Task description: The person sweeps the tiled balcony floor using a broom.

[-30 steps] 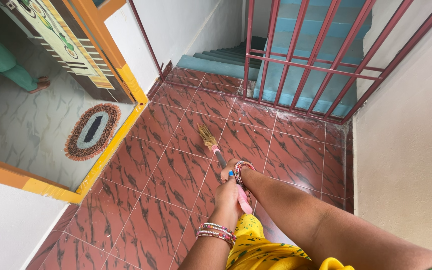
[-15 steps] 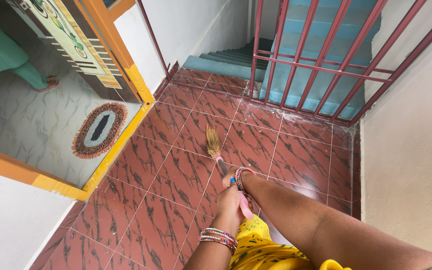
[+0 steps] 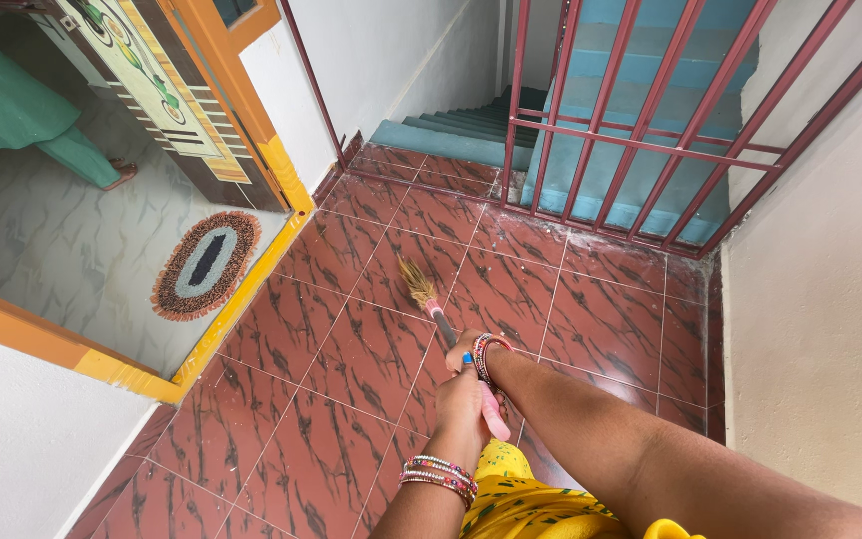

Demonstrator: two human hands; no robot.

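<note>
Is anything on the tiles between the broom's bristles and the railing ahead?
Nothing visible blocks it. The broom, held in both hands, has bare red tiles ahead up to the red railing; only pale dust lies along the railing's base.

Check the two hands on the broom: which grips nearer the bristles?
The right hand, the one with the blue-painted nail, grips the broom nearer the bristles. The left hand holds closer to the pink handle end.

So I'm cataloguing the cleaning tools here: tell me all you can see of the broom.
The broom is short, with a tuft of dry straw-coloured bristles bound to a pink handle with a dark band. It slants forward and left, bristle tips on the red tiled floor. The left hand and right hand both grip its handle, whose pink end pokes out behind.
</note>
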